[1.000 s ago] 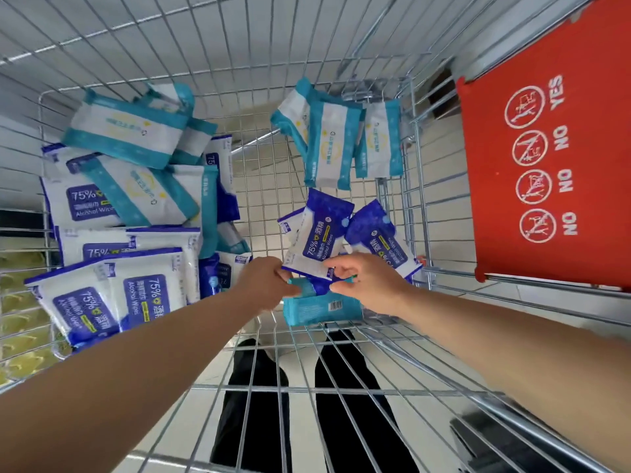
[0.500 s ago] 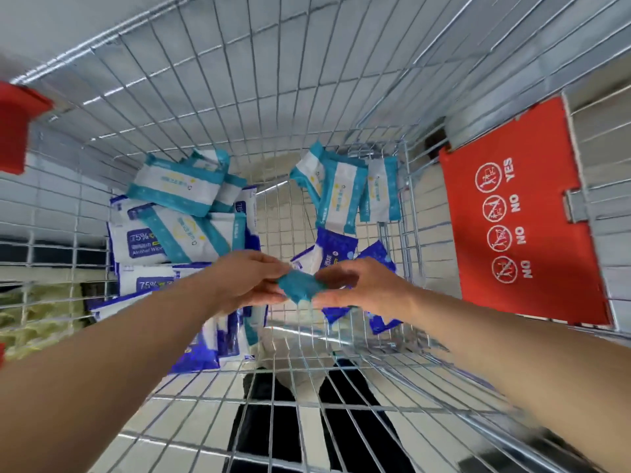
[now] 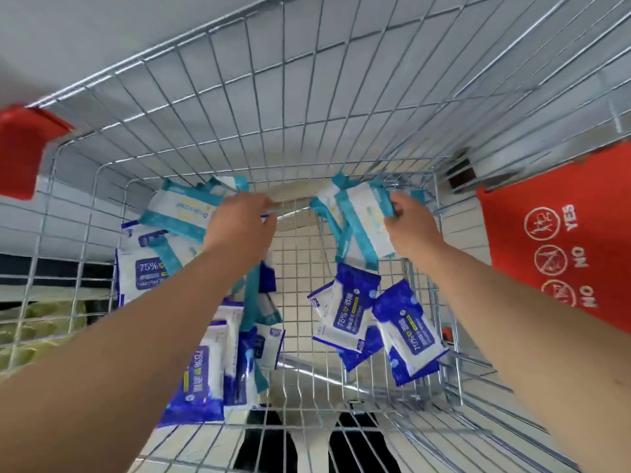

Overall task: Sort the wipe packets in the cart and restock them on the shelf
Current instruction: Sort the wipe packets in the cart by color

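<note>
Hands are working the far end of the cart [image 3: 307, 97], well apart. Right hand [image 3: 411, 227] is gripping a teal packet [image 3: 365, 220] by its edge in the cart's far-right corner, with its fingers curling over the seam and more teal ones bunching under it. Left hand [image 3: 239, 227] is sitting over the teal pile [image 3: 181, 213] in the cart's far-left corner. Back of hand is hiding the fingers, so can't tell if it is holding anything or just pushing. Blue packets [image 3: 348, 315] are lying loose across the cart's near half on both sides, some overlapping. Shelf is not showing. Sorting is looking partway: teal is gathering at the cart's far end, blue nearer.

Risks, as judgement: right hand is taking only an edge of slick film, so the packet could be slipping out or dragging its neighbours and undoing the group. Left forearm is crossing over blue packets at the cart's near left, so pulling back low could be scattering them or mixing colours. Packet corners could also be snagging in the cart's wire floor.

Versus half a second ago: both hands were meeting mid-cart, pinching one teal packet between them. Now they are splitting to the cart's far corners. That packet is no longer between them, and can't tell which teal group it is joining.
</note>
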{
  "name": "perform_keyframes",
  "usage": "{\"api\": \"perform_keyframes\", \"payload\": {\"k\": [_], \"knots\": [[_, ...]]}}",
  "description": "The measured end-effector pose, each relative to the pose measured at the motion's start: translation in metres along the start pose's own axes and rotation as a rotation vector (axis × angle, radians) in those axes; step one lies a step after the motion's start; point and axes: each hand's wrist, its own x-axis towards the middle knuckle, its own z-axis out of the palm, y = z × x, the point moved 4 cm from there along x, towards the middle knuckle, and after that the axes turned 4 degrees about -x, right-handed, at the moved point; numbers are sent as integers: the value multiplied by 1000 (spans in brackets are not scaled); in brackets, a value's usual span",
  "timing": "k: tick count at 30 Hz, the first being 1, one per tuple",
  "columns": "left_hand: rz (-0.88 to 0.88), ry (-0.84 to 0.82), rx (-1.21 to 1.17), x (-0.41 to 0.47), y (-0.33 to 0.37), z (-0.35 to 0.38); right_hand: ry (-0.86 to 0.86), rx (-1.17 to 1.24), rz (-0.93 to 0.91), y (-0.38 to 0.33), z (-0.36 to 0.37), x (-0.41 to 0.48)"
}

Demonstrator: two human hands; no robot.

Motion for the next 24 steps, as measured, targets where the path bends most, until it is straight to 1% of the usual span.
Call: {"api": "perform_keyframes", "payload": {"k": [1,3,5,6,7,9,11,14,16,19,22,24], "knots": [[-6,22,66,2,-12,-7,18,-13,-2,-5,2,2],[-12,87,151,3,-35,-26,41,-82,-81,-26,8,-2],[-35,111,170,6,-60,-44,-1,-111,-191,-52,21,-10],[-52,70,181,10,-74,-50,-39,-105,-230,-68,30,-15],[-46,-5,212,15,-87,-52,-80,-95,-254,-81,40,-17],[51,-167,299,25,-106,-50,-156,-74,-288,-107,62,-21],[126,-269,379,31,-117,-47,-213,-47,-302,-128,82,-24],[126,-309,416,39,-124,-45,-261,-6,-284,-148,104,-26],[133,-319,450,43,-121,-45,-287,35,-231,-152,116,-24],[115,-264,444,47,-123,-52,-328,83,-159,-156,130,-22],[79,-108,303,42,-127,-75,-323,75,-77,-157,136,-17],[17,0,196,30,-129,-93,-297,130,-12,-159,139,-12]]}}
